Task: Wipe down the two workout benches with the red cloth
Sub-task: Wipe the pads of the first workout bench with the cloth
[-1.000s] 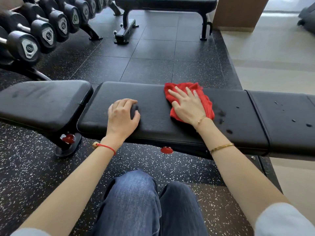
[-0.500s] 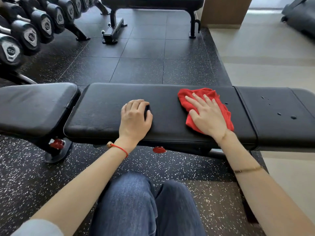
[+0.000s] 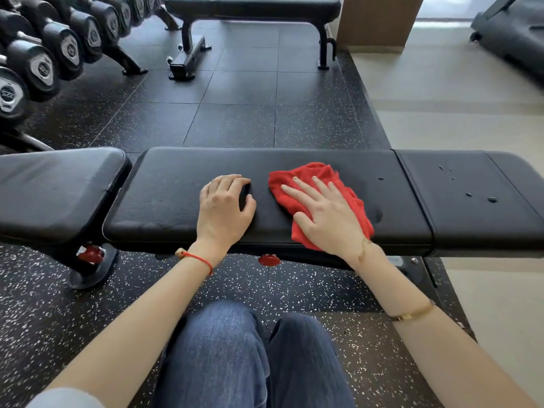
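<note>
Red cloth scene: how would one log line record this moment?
right hand flat on red cloth | left hand braced on near bench | droplets unwiped at right | far bench untouched

Floor: black speckled rubber tiles (image 3: 235, 113), adjoining pale smooth flooring (image 3: 456, 107) at right. Dumbbell rack (image 3: 59, 48) at upper left. Brown wall panel (image 3: 376, 22) at rear.

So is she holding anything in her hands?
Not gripped. The right hand presses flat on the cloth, covering its near part. The left hand rests curled on the bench.
</note>
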The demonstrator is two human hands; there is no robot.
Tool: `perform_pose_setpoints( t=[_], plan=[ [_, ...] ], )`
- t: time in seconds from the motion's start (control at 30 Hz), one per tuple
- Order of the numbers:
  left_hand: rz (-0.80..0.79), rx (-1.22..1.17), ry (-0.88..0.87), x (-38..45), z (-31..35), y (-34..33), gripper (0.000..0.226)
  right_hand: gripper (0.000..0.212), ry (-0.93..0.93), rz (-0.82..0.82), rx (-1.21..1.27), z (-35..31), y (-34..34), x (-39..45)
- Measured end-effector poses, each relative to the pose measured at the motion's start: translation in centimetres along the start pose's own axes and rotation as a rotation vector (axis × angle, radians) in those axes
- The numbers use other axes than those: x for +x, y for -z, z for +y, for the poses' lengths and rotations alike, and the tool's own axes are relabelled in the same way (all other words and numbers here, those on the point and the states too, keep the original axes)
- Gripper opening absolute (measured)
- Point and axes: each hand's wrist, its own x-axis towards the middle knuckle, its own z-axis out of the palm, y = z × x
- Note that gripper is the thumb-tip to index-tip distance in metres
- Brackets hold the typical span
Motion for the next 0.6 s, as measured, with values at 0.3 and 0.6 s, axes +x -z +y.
perform_pose_setpoints(
  t=[0.3,0.6],
  plan=[
    [-0.014,0.022,-0.009,-0.2,0.4,0.0,0.034,0.053,-0.414,0.000,-0.042,6.6,1.9,4.4],
    [0.010,-0.003,-0.002,-0.1,0.1,0.0,0.033,0.057,-0.012,-0.043,-0.004,-0.7,-0.1,1.2]
  ],
)
